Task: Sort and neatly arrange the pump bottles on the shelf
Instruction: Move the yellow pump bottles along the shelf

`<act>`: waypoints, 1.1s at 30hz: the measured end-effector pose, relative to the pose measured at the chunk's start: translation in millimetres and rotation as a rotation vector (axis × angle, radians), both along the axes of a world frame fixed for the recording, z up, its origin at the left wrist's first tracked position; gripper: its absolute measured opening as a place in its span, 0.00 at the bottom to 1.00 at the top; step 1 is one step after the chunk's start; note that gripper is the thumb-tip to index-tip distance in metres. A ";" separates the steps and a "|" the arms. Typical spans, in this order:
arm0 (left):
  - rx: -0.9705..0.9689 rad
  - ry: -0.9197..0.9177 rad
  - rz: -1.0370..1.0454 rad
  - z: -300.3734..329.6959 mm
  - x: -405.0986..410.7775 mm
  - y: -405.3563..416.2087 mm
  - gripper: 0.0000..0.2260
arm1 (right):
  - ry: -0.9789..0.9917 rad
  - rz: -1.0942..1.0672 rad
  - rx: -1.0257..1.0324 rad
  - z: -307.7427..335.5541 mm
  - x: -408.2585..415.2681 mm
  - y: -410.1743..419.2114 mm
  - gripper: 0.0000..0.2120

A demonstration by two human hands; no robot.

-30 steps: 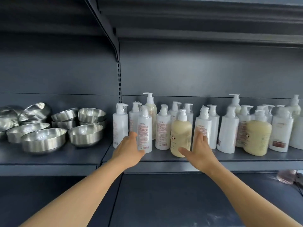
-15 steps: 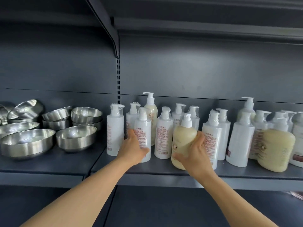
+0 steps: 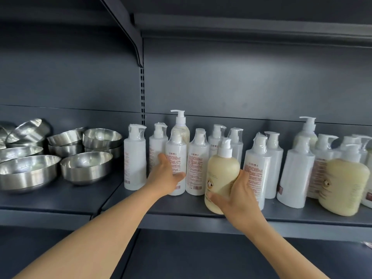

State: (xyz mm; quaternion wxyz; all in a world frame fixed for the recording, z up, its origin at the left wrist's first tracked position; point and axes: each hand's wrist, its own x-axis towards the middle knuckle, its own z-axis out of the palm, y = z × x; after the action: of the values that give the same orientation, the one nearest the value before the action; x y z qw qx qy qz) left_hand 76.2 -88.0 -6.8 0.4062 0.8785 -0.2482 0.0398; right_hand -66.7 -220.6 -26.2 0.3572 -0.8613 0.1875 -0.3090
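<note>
Left hand [image 3: 166, 176] at frame centre wraps a white pump bottle [image 3: 176, 164] in the front row, thumb across its label, fingers curled round the far side (mostly hidden). Right hand [image 3: 235, 195] lower centre-right clamps a cream pump bottle [image 3: 221, 174], thumb low on its front, fingers round its right side; bottle tilts slightly left, base at the front edge of the shelf [image 3: 181, 216], cannot tell if touching. Other white pump bottles stand upright just beside both, in rows toward the back panel. A second cream bottle [image 3: 343, 186] sits at the right edge of frame. Steel bowls [image 3: 86, 168] stacked at left on the adjoining shelf section.
</note>
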 end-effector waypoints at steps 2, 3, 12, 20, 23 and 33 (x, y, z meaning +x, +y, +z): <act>-0.003 0.025 -0.013 1.9 2.9 -2.5 0.22 | 0.022 -0.005 0.001 -1.8 -0.1 0.3 0.35; -0.008 0.038 -0.017 2.6 4.5 -4.0 0.23 | 0.029 -0.010 -0.005 -2.8 0.1 0.4 0.35; -0.026 0.085 -0.057 -3.7 24.9 -15.9 0.25 | -0.016 -0.043 0.025 -3.4 -4.9 7.7 0.30; 0.038 -0.018 -0.136 -5.6 30.7 -20.3 0.26 | -0.029 -0.122 0.035 -5.3 -0.3 14.5 0.29; 0.026 -0.012 -0.163 -6.0 31.0 -17.5 0.25 | -0.029 -0.148 0.025 -5.0 1.4 16.7 0.30; 0.052 0.006 -0.235 -8.7 36.7 5.0 0.14 | -0.057 -0.117 0.035 -6.7 12.3 32.0 0.32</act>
State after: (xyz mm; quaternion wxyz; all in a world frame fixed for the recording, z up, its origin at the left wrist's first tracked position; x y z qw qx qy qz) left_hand 112.9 -83.0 -15.5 0.3858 0.8538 -0.3490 -0.0171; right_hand -54.4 -188.6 -32.9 0.3586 -0.8333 0.2327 -0.3504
